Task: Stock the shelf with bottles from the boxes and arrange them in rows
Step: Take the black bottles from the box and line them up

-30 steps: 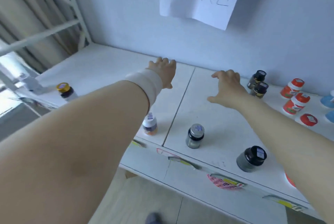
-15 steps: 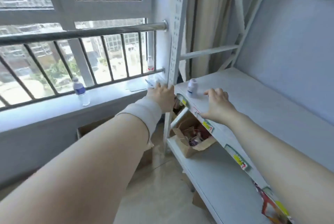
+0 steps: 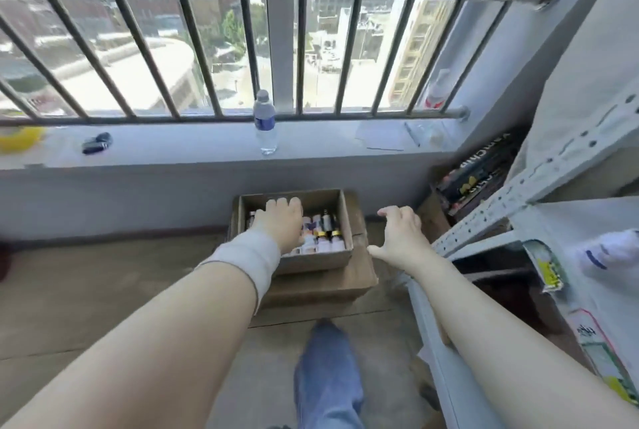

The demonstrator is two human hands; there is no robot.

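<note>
left hand (image 3: 280,223) over bottles (image 3: 326,236) in box (image 3: 318,260)

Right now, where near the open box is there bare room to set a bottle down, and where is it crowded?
Free: floor left of the cardboard box; windowsill between water bottle and paper. Crowded: inside the box, packed bottles under the left hand.
</note>
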